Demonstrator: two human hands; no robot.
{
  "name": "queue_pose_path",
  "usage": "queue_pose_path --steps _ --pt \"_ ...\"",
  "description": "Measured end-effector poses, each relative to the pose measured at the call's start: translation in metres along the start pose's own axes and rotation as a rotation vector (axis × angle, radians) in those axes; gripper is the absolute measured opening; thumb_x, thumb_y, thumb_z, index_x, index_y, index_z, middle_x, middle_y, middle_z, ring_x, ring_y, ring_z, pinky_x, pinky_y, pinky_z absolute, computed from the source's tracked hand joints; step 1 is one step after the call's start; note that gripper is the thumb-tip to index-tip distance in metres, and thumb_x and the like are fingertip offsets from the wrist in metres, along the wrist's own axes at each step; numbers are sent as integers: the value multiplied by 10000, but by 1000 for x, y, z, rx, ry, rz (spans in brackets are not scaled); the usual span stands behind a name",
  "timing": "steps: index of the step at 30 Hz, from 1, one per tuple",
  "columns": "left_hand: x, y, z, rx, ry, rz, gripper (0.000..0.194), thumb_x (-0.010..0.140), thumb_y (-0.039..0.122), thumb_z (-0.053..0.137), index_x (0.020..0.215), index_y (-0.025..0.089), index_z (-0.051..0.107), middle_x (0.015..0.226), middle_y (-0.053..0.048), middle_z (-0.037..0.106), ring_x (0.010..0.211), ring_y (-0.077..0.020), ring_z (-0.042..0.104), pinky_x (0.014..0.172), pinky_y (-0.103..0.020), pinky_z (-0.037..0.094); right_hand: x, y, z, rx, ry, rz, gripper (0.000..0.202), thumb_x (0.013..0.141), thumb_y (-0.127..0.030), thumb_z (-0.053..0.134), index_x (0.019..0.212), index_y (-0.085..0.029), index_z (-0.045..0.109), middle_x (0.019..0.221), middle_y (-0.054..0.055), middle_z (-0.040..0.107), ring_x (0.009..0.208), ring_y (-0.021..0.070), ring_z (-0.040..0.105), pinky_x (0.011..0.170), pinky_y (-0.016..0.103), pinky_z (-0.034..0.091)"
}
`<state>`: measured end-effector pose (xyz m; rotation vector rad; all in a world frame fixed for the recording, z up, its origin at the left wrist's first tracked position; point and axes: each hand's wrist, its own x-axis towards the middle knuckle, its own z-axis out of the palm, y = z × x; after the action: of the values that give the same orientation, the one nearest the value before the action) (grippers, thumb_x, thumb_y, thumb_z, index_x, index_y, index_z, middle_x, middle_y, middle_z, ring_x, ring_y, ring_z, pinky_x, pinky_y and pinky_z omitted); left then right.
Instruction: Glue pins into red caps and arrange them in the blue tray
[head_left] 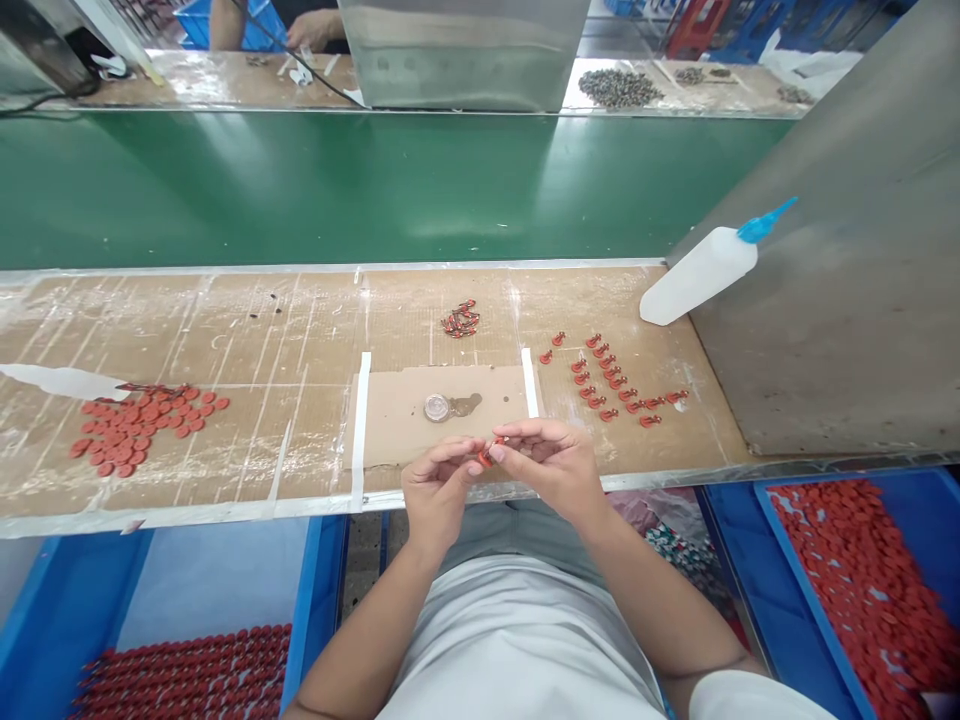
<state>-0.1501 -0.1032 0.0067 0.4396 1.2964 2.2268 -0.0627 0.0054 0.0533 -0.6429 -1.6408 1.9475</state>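
Note:
Near the bench's front edge my two hands meet, fingertips almost touching. My left hand (442, 485) pinches a small red disc (485, 459). In my right hand (553, 468), thumb and forefinger close on a small red-and-dark peg (499, 441), set against the disc; whether the two are joined I cannot tell. Just beyond lies a cardboard sheet (397, 425) taped down with white strips, bearing a small round dish (436, 407) beside a wet dark stain. A little pile of red-and-dark pegs (460, 319) lies behind it. To the right stand several red discs with pegs upright (609, 370).
Loose red discs (142, 430) spread at the left beside a white pointed object (64, 381). A white squeeze bottle (701, 275) with a blue nozzle leans against a metal panel (847, 260). Blue bins (300, 610) flank me below. Across the green belt (315, 190), another person's hand (315, 28) shows.

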Motion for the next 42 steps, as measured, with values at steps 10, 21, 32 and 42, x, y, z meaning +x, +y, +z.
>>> queue_pose_path --steps 10,21,32,42 --pt "-1 -1 -9 -69 -159 3 194 669 136 765 778 295 748 838 -3 664 756 -118 658 699 -286 572 0 -8 0 3 -99 136 364 627 -231 803 967 -164 691 615 -13 676 563 116 658 570 219 560" --pt "-3 -4 -14 -101 -198 -9 196 680 133 756 776 304 754 831 -9 661 728 -110 640 660 -266 566 -2 -5 6 27 -94 179 320 617 -232 799 919 -171 711 579 -19 660 538 115 641 542 221 551" --pt "2 2 -12 -205 -120 -78 368 725 500 679 947 211 735 900 -71 677 786 -199 660 706 -383 576 6 -22 -13 -52 240 -75 222 653 -272 799 842 -190 716 714 28 723 651 161 693 622 276 582" --pt "-5 107 3 -48 -171 342 314 715 580 636 960 398 710 820 13 684 751 -166 653 601 -290 594 118 -46 -106 -1088 401 -385 193 736 -323 682 852 -172 716 778 49 728 732 191 680 736 333 538"
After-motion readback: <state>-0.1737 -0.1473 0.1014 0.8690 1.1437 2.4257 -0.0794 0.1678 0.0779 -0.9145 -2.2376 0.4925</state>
